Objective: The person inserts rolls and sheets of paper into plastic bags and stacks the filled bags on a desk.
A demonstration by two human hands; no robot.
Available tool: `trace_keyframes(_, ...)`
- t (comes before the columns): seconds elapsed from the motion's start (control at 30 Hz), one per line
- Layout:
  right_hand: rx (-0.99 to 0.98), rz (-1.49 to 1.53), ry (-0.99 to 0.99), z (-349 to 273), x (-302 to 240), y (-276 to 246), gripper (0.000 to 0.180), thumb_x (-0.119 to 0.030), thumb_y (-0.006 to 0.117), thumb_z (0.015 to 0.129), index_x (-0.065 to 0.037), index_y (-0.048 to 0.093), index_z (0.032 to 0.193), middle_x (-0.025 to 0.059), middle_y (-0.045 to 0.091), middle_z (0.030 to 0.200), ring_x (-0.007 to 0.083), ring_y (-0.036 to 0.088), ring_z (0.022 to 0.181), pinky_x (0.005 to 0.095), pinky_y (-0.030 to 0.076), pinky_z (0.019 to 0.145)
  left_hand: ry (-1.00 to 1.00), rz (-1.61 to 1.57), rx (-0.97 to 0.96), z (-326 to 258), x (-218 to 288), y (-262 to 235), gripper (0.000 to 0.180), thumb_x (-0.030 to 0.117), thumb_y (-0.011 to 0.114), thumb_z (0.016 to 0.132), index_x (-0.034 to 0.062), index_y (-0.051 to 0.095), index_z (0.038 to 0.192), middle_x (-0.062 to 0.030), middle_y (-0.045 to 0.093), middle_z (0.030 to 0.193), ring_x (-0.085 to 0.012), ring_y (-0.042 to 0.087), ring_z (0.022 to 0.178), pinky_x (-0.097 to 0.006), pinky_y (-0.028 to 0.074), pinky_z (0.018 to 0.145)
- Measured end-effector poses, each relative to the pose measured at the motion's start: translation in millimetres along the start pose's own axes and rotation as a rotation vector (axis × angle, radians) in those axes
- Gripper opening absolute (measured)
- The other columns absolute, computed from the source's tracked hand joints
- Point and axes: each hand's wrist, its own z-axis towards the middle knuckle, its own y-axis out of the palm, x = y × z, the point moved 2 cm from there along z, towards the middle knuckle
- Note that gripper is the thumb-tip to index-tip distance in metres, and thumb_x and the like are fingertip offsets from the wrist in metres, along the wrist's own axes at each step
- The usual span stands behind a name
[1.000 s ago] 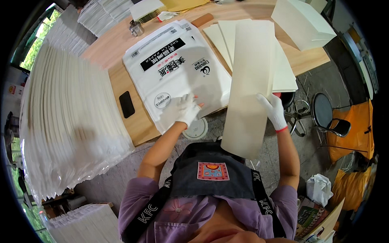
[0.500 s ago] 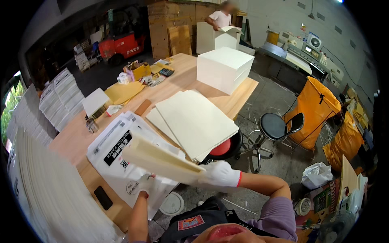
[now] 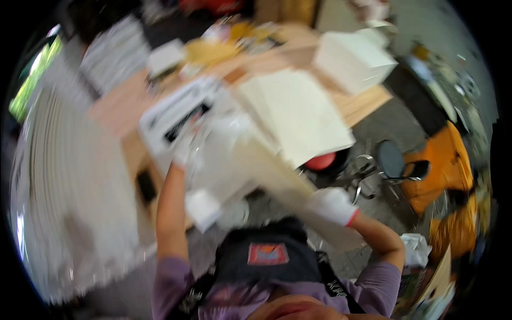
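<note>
My right hand (image 3: 333, 207), in a white glove with a red cuff, grips the near end of a thin stack of cream paper (image 3: 274, 169), which is tilted and smeared by motion. My left hand (image 3: 185, 151), gloved as well, is closed on the upper part of a clear plastic bag (image 3: 221, 154), its fingers blurred. The bag spreads towards the front edge of the table, and the far end of the paper stack is over or inside it; I cannot tell which. Beneath lie white printed sheets or bags (image 3: 160, 120) with a black panel. Flat cream sheets (image 3: 304, 114) lie to the right.
A tall white paper block (image 3: 354, 61) stands at the table's far right. A dark phone (image 3: 145, 186) lies at the left edge, beside a high white stack (image 3: 74, 176). A round stool (image 3: 390, 159) and orange sacks (image 3: 440, 165) stand on the right. Behind, partly out of view, is another person.
My left hand has moved up and forward, raising the plastic bag. My right hand has carried the paper stack lower and to the right. The whole view has shifted and blurred.
</note>
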Motion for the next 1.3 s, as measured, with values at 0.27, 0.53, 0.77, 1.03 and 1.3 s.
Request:
trace_keyframes(0.27,0.292,0.355,0.119,-0.5,-5.6,-32.9,0.016,-0.023,0.066,0.078,-0.011,0.067,0.088,0.0109,0.064,0.078,0.0288,0.062,0.064,0.0384,0.048,0.054,-0.088,0.774,0.062,12.6,23.2,19.8,0.031,0.008,0.053,0.094,0.0042,0.056,0.125,-0.0010,0.064,0.106,-0.0090,0.057,0.100,-0.023,0.047,0.087)
trace_keyframes(0.53,-0.221,0.135,0.015,144.1,-20.9,-47.8,0.017,-0.019,0.057,0.081,-0.008,0.065,0.091,0.0129,0.065,0.093,0.0247,0.067,0.076,0.0356,0.054,0.059,0.360,1.218,-0.079,-75.7,-24.0,144.4,0.016,0.022,0.057,0.091,0.0208,0.069,0.102,-0.0097,0.066,0.093,-0.0250,0.064,0.087,-0.038,0.050,0.078)
trace_keyframes(0.77,0.555,0.202,-0.045,195.5,-60.6,-47.1,0.017,-0.018,0.060,0.078,-0.007,0.066,0.090,0.0110,0.065,0.095,0.0242,0.067,0.084,0.0369,0.054,0.067,0.683,1.328,-0.137,-139.5,-40.2,197.4,0.026,0.008,0.064,0.076,0.0206,0.067,0.098,-0.0049,0.068,0.079,-0.0214,0.065,0.061,-0.036,0.050,0.054)
trace_keyframes(1.03,0.737,0.174,0.115,123.5,-55.5,6.8,0.048,-0.019,0.062,0.077,-0.004,0.053,0.122,0.0130,0.064,0.109,0.0281,0.061,0.104,0.0408,0.049,0.090,0.479,1.238,-0.024,-173.0,-96.3,76.9,0.027,-0.004,0.067,0.073,0.0098,0.068,0.096,-0.0058,0.067,0.089,-0.0225,0.063,0.081,-0.036,0.051,0.073)
trace_keyframes(1.3,-0.081,0.257,0.369,89.2,-22.1,78.6,0.029,-0.016,0.058,0.079,-0.009,0.061,0.106,0.0059,0.067,0.068,0.0236,0.067,0.056,0.0377,0.046,0.039,0.378,1.696,0.494,-302.1,-86.7,-58.4,0.029,0.024,0.070,0.071,0.0059,0.047,0.073,-0.0082,0.044,0.068,-0.0271,0.048,0.067,-0.036,0.039,0.060)
